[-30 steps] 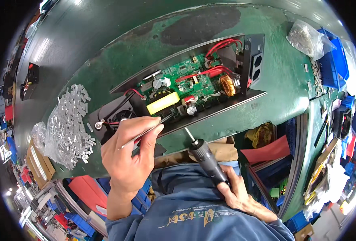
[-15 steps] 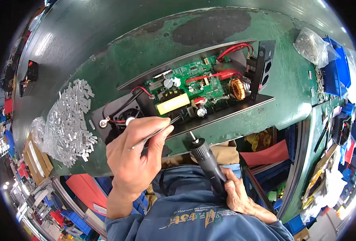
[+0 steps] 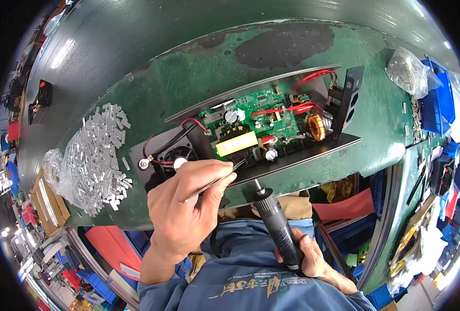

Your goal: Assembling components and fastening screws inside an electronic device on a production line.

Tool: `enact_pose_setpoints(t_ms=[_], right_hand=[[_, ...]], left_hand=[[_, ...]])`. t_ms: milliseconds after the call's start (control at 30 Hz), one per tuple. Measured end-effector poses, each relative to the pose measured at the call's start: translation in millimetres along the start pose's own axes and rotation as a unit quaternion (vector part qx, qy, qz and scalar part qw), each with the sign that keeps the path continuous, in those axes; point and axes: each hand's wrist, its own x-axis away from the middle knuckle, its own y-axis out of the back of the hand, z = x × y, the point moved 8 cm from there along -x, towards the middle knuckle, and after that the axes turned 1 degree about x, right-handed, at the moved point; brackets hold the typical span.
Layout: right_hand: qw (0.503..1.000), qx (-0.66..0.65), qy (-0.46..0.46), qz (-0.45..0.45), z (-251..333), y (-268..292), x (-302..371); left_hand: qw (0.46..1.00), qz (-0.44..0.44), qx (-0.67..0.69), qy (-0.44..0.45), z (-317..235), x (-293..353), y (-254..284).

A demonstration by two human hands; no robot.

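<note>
Head view: the left hand (image 3: 188, 207) grips tweezers (image 3: 197, 193) pencil-fashion — probably for fine control inside the open chassis (image 3: 313, 155). The right hand (image 3: 314, 257) encloses a black screwdriver (image 3: 276, 220), tip near the chassis. The chassis lies along the worktop's (image 3: 188, 67) near edge — movement room lies beyond.

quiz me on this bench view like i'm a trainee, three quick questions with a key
1. Which hand holds the black electric screwdriver?
2. What is in the left hand? a) pliers b) tweezers c) a paintbrush
3. True or false: the yellow-wrapped transformer lies to the left of the copper-wound toroidal coil.

Key:
1. The right hand.
2. b, tweezers.
3. True.
</note>
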Motion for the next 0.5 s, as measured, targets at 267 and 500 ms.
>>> enact_pose_setpoints(t_ms=[267,500], right_hand=[[1.0,0.005,0.02,-0.002,-10,-2,-2],[0.999,-0.045,0.022,0.018,-10,-9,-8]], left_hand=[[1.0,0.022,0.012,0.018,0,-3,-1],[1.0,0.005,0.007,-0.01,1,-2,0]])
